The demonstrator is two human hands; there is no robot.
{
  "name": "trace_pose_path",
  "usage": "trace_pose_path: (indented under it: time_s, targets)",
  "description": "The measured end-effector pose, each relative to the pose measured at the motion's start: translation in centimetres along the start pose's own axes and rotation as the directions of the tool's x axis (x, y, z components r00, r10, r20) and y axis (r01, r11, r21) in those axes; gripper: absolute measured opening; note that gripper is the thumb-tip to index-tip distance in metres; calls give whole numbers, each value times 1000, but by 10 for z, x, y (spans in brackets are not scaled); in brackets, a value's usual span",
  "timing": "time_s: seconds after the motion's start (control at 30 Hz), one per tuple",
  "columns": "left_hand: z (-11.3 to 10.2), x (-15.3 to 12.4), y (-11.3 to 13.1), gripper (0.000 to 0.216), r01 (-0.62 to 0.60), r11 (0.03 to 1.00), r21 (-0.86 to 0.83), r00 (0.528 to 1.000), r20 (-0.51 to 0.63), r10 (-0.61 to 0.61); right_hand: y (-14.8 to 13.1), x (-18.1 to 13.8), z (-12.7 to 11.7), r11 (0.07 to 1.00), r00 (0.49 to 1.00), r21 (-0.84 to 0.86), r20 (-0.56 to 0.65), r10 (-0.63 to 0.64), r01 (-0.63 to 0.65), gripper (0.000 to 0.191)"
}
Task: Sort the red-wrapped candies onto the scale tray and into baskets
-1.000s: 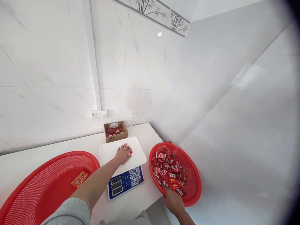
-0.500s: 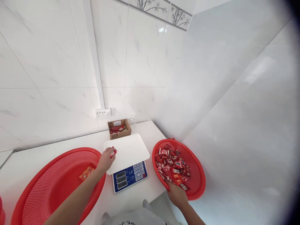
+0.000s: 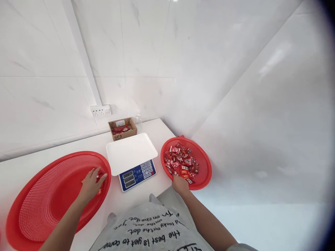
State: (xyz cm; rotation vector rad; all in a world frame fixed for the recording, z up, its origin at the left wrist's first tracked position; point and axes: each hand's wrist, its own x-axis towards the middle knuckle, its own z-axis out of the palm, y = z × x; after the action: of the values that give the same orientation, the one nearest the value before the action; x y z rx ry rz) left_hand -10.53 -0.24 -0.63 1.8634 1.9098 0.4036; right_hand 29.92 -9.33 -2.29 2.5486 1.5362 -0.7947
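My left hand [image 3: 91,184] is inside the large red plastic basket [image 3: 28,223] on the left, its fingers spread over a few small red and yellow packets [image 3: 99,191]. The hand partly covers these packets. With my right hand [image 3: 180,184] I grip the near rim of the smaller red basket [image 3: 203,167]. That basket is tilted towards me and holds many red snack packets [image 3: 184,168]. Between the baskets stands a digital scale [image 3: 138,175] with a bare white pan [image 3: 131,152].
Behind the scale, a small cardboard box [image 3: 123,128] contains more red packets. A power socket [image 3: 101,110] sits on the tiled wall. The white table [image 3: 154,130] ends near the right-hand basket, beside a grey wall.
My left hand has moved from the scale pan, where it held a small red packet, down into the left basket, and its fingers have opened. The right hand still grips its basket. The view has tilted down.
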Motion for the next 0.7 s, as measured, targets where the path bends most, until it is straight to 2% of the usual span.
trace_pose_path:
  time_s: [0.07,0.13,0.27,0.4,0.5,0.6,0.7]
  targets:
    - [-1,-3,8,67,1,1000,0,999,47,-1,-7,5,5,997,1000,68,6,22,-23,41]
    - [-4,-5,15,69,0,1000,-2,998,60,0,-13,10,8,988,1000,153,20,20,-23,49]
    - [-9,-7,26,70,-8,1000,-19,998,65,9,-18,14,6,939,997,340,32,-67,52,67]
    - [-10,-6,29,70,-31,999,-6,997,68,31,-7,13,0,868,992,482,-22,-121,117,60]
    - [-8,-5,28,71,-66,998,-4,996,60,66,14,12,-2,863,999,503,-35,-40,53,60]
    - [-8,-5,28,73,-75,997,-14,995,57,76,35,16,-1,888,999,458,14,32,-35,67]
    - [-9,-7,30,74,-64,997,-33,996,55,66,42,25,4,914,998,404,62,17,-40,68]
